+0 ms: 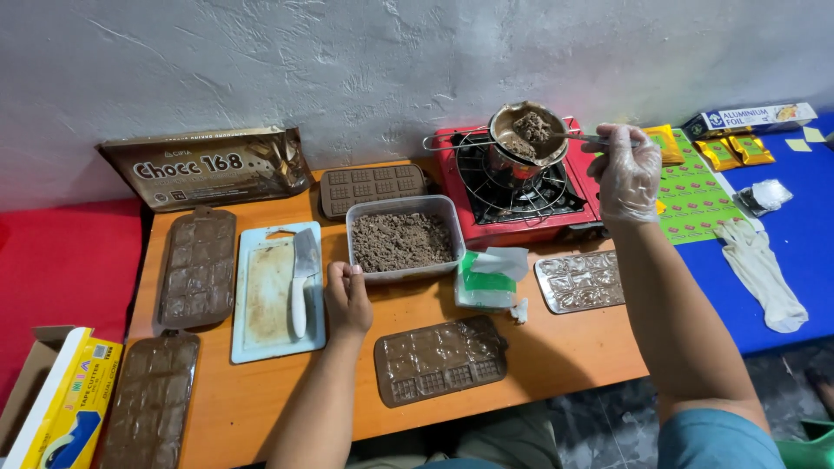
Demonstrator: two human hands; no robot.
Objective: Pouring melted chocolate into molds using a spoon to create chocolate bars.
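Against a rough grey wall we have a low orange table (287, 399) crowded with chocolate work. Our left hand (347, 298) rests bare on the tabletop, fingers curled loosely against the near wall of a clear plastic tub (359, 227) that is filled with chopped brown chocolate crumbs (400, 240); it touches the tub but grips nothing that we can make out. Our right hand (627, 172), in a thin see-through glove, has its fingers closed round the handle of a metal spoon (584, 136) whose bowl reaches into a small steel pot (527, 135). That pot sits on the grate of a red portable stove (519, 193) at the back of the table and holds more brown crumbs. Just left of the tub lies a white cutting board (268, 295) with a cleaver-style knife (302, 276) on it. Brown bar moulds (440, 358) lie about the table, some filled with chocolate, and one clear mould (579, 280) sits near the stove. A brown chocolate bag (207, 165) leans on the wall.
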